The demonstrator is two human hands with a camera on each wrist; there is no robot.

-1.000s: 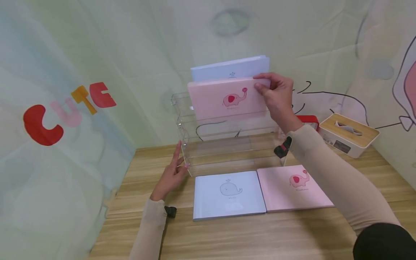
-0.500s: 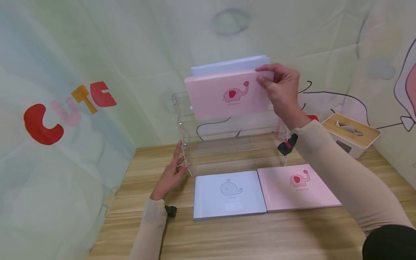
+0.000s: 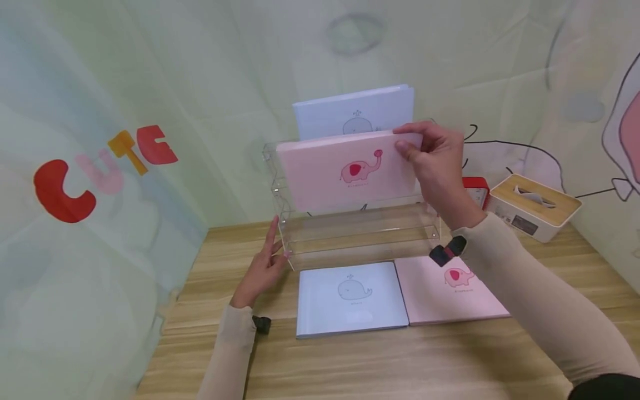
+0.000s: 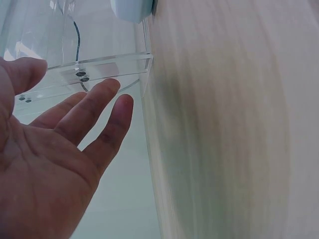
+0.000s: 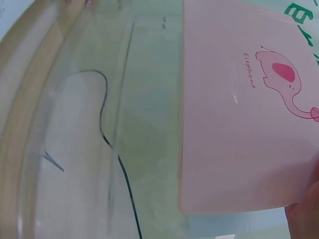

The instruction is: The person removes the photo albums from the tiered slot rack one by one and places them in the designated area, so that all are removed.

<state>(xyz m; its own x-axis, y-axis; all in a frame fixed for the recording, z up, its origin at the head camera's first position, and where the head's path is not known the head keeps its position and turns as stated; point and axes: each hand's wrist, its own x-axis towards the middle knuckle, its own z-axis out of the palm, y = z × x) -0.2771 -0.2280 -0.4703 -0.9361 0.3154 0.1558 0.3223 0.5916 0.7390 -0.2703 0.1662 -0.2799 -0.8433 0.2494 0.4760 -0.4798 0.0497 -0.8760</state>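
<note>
In the head view, my right hand [image 3: 440,166] pinches the upper right corner of a pink book [image 3: 320,178] with an elephant on its cover, thumb in front. The book is upright and slightly tilted, in front of a clear acrylic tiered rack [image 3: 360,225]. Behind it, a pale blue whale book [image 3: 320,119] stands at the rack's top, its lower part hidden. My left hand [image 3: 260,272] is at the rack's left side panel, fingers extended. The left wrist view shows the fingers [image 4: 109,124] spread beside the clear panel; whether they touch it, I cannot tell.
On the wooden table [image 3: 350,366], a pale blue whale book [image 3: 325,305] and a pink elephant book [image 3: 425,294] lie side by side before the rack. A red clock [image 3: 477,186] and a wood-topped tissue box [image 3: 530,211] stand at right. A printed curtain [image 3: 225,111] hangs behind.
The right hand first raised the pink book a little, then brought it lower and slightly left. More of the blue book behind now shows. The left hand has stayed put.
</note>
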